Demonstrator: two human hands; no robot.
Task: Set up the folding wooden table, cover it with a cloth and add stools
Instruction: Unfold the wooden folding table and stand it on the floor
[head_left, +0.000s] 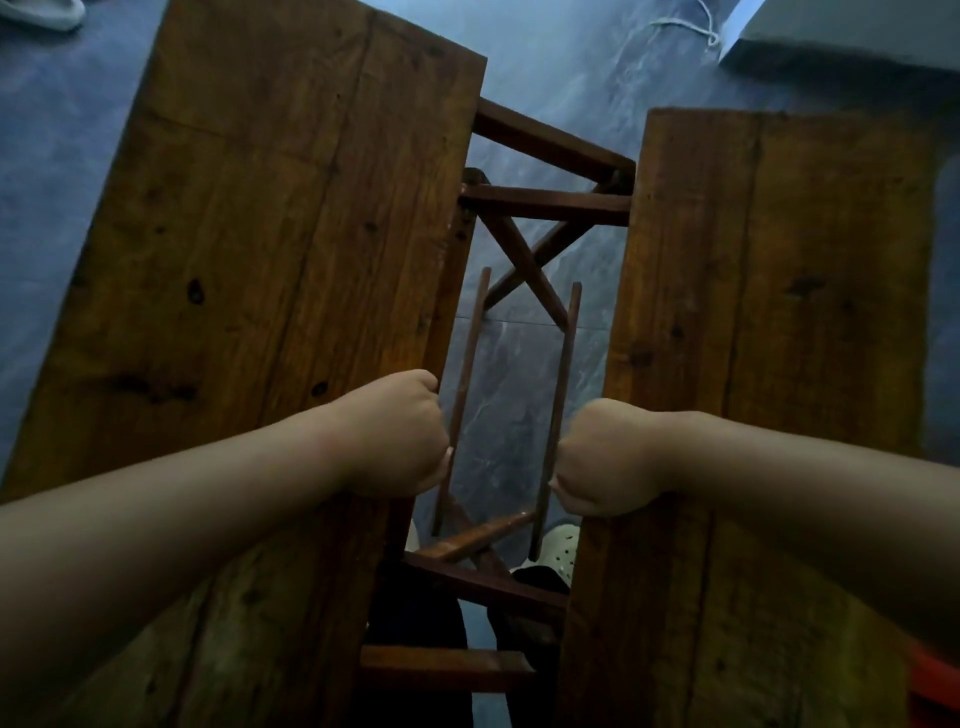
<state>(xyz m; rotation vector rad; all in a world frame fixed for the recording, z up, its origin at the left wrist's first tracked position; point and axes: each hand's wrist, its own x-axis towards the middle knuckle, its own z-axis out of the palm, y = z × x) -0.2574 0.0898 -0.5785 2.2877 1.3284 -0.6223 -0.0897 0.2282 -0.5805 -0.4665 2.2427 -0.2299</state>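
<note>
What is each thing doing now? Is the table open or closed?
Left brown wooden tabletop half: separated from the right half by a gap.
Right brown wooden tabletop half: same, not joined.
Dark wooden crossed legs: spread in an X below the gap.
Left hand: grips left half's inner edge.
Right hand: grips right half's inner edge.

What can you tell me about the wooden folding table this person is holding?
The folding table is dark-stained, knotty wood. Its top is two plank panels, spread apart; between them crossed legs and thin rails show above the bluish floor. The left hand grips the inner edge of the left panel, the right hand that of the right panel.
</note>
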